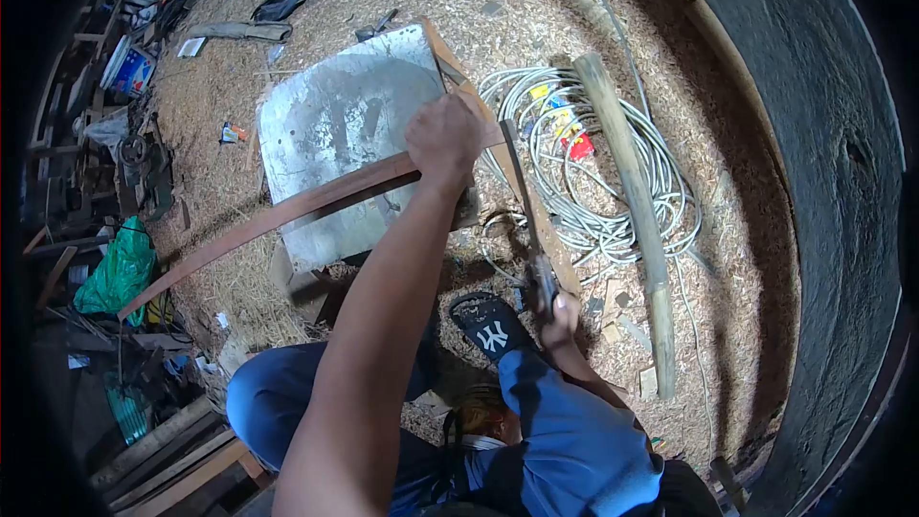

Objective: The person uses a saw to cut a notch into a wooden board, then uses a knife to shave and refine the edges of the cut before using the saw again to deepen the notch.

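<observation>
My left hand (444, 139) is closed on a long, slightly curved wooden strip (287, 211) and presses it over a worn whitish board (335, 115). The strip runs from the lower left to just right of that hand. My right hand (560, 322) is wrapped round the handle of a hand saw (525, 196), low and right of the board. The saw's blade points up, and its far end is at the strip's right end. Whether the teeth touch the wood cannot be made out.
Right of the saw lie a coiled pale cable (661, 220) and a round wooden pole (632, 172) across it. A sandalled foot (490, 325) is below the board. A large dark timber (804, 86) curves along the right. Green plastic (120, 273) and scrap lie left.
</observation>
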The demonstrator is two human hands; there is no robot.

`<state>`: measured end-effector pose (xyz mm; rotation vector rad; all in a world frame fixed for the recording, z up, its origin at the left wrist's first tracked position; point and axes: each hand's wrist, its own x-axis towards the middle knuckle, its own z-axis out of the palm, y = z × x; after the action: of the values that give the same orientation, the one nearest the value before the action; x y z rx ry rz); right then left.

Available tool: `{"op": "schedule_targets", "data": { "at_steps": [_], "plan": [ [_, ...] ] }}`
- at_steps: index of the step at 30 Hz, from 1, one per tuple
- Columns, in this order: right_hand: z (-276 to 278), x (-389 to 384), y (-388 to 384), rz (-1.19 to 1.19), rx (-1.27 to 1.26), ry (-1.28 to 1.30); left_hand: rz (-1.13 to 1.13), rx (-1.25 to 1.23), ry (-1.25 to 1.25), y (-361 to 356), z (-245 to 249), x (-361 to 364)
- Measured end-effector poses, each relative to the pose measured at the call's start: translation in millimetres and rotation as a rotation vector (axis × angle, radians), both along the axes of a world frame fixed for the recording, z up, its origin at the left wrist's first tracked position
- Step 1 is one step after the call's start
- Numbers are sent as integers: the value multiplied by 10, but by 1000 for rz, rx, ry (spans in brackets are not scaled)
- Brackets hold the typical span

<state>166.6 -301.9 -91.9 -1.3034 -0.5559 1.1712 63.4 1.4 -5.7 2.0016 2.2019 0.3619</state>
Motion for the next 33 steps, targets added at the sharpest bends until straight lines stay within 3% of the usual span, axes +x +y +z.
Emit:
{"op": "schedule_targets", "data": {
  "at_steps": [3, 5, 8, 12, 14, 16, 19, 22, 24, 25, 26, 27, 29, 30, 33],
  "plan": [
    [-23, 84, 30, 29, 111, -18, -69, -3, 22, -26, 41, 13],
    [-13, 91, 434, 65, 220, -176, -96, 44, -4, -44, -11, -18],
    [124, 186, 1134, 134, 241, -121, -116, 200, -27, -13, -152, -71],
    [-68, 60, 655, 92, 259, -199, -93, 141, -7, -1, -76, -40],
    [-11, 111, 193, 78, 220, -413, -85, 21, 22, -26, 10, -11],
    [115, 85, 37, 46, 161, 23, -75, 12, 29, 1, 10, -3],
    [-20, 158, 292, 100, 230, -206, -103, 70, 5, -46, -76, 2],
    [73, 135, 969, 91, 214, -135, -119, 110, -13, -29, -16, -57],
    [87, 113, 1084, 104, 209, -265, -127, 64, -6, -58, -5, -35],
    [87, 130, 969, 137, 244, -295, -84, 42, -2, -41, -13, -20],
    [-24, 69, 728, 99, 188, -99, -37, 26, 3, -7, -16, -22],
    [-104, 139, 497, 159, 225, -216, -30, 33, -1, 2, -20, -25],
    [-76, 136, 61, 103, 85, -162, -54, 0, -4, -4, -47, -20],
    [-30, 95, -7, 31, 148, 16, -50, -3, 1, -4, -22, -18],
    [-100, 167, 223, 54, 217, -201, -63, -4, 21, -42, -23, 5]
  ]
}}
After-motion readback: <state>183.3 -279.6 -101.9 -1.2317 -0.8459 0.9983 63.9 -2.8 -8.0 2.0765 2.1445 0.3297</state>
